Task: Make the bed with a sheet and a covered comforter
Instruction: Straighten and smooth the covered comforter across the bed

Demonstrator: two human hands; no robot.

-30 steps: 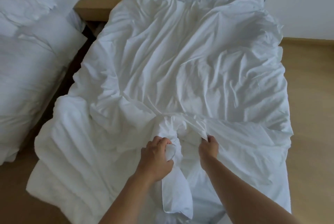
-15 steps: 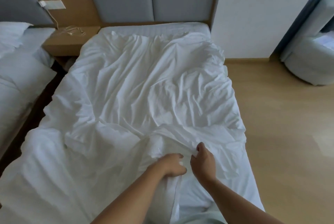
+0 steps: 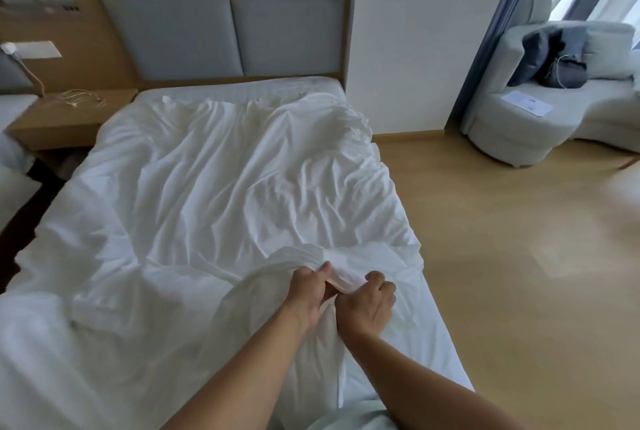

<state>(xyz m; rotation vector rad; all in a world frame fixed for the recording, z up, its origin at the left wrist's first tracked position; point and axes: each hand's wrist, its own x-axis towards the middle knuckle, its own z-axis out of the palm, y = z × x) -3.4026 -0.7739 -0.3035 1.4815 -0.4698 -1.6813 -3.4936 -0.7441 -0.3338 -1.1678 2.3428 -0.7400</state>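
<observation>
Left hand (image 3: 306, 296) and right hand (image 3: 369, 305) closer together than before, fingers clamped on bunched comforter cover (image 3: 225, 187).

Plain white comforter (image 3: 214, 194) I'm gripping, no pattern, flat grey headboard panels (image 3: 173, 34) in a tan wood frame (image 3: 86, 31), matching tan nightstand (image 3: 62, 117), pale honey wood-grain floor (image 3: 519, 256), off-white armchair (image 3: 512, 131), dark blue-grey bundle (image 3: 554, 58), white wall (image 3: 408, 31).

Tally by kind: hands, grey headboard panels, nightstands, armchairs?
Hands: 2, left hand and right hand, both gripping the crumpled white comforter
Grey padded headboard panels: 2
Light wooden nightstand: 1
Pale upholstered armchair: 1
Total: 6
</observation>
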